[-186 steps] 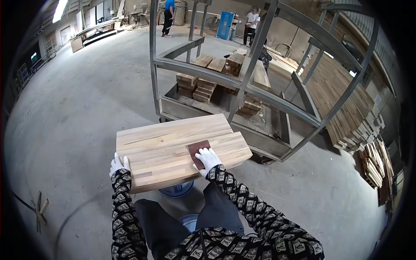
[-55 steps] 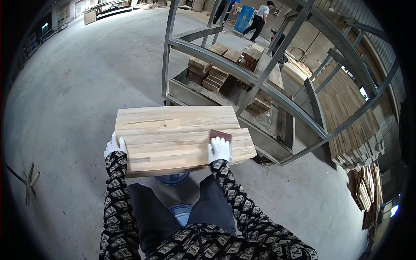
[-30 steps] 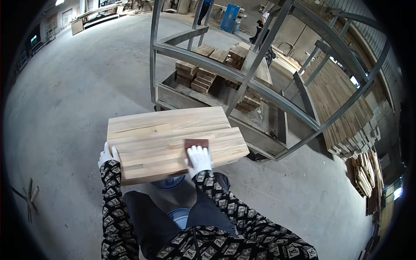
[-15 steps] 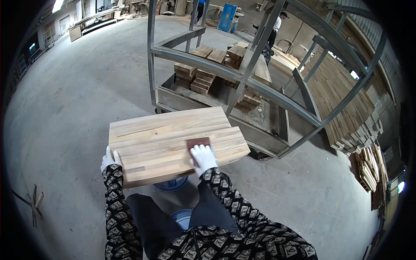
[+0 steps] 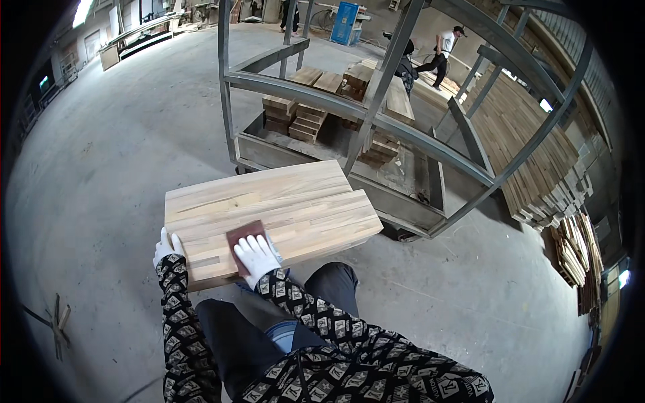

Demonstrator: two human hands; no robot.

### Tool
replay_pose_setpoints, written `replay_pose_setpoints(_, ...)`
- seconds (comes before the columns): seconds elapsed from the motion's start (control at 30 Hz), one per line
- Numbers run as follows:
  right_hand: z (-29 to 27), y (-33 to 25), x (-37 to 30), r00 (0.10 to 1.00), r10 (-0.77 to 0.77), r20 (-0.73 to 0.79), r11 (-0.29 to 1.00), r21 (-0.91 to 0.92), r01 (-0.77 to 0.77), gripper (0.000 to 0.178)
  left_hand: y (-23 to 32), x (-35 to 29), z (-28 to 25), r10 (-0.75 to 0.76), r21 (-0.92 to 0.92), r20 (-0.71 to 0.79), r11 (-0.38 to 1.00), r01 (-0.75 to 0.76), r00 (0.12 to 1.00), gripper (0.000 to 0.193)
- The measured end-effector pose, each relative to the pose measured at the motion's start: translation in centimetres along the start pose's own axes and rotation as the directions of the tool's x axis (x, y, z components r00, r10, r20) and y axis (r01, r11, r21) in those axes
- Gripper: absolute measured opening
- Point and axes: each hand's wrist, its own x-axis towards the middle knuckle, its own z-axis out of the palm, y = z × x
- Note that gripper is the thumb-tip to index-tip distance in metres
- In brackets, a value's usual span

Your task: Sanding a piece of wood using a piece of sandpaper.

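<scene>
Pale laminated wooden boards [image 5: 295,195] lie in front of me above a blue bucket that is mostly hidden; the nearer part juts further right than the far part. My left hand [image 5: 166,246], in a white glove, grips their left end, its thumb toward the top and some fingers out of sight. On the near half of the top face, my right hand [image 5: 256,257], also gloved in white, presses a reddish-brown sheet of sandpaper [image 5: 236,238] flat, fingers slightly spread over it.
A grey metal frame cart [image 5: 295,158] stands just beyond the boards, with stacked wood blocks [image 5: 310,123] inside. To the right rises a large stack of long boards [image 5: 524,151]. At the back a person [image 5: 441,57] walks near a blue cabinet [image 5: 345,23].
My right hand has slid the sandpaper left and toward me across the wood. My left hand keeps its hold on the end. The person at the back has come further into view.
</scene>
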Motion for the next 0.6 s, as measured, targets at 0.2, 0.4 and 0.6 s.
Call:
replay_pose_setpoints(0.2, -4.6, 1.2, 2.5, 0.938, -0.123, 0.323, 0.991, -0.016, 0.136, 0.029, -1.4, -0.9, -0.6, -0.024, -0.014, 0.000, 1.000, 0.024, 1.000, 0.052)
replay_pose_setpoints(0.4, -8.9, 17.6, -0.5, 0.984, 0.165, 0.073, 0.927, -0.352, -0.130, 0.033, -0.5, 0.2, -0.2, 0.024, -0.026, -0.044, 0.999, -0.025, 0.999, 0.052)
replay_pose_setpoints(0.6, -5.0, 13.6, 0.5, 0.986, 0.154, -0.069, 0.909, -0.381, -0.168, 0.038, -0.8, -0.2, -0.7, -0.004, -0.009, -0.032, 1.000, 0.004, 0.999, 0.052)
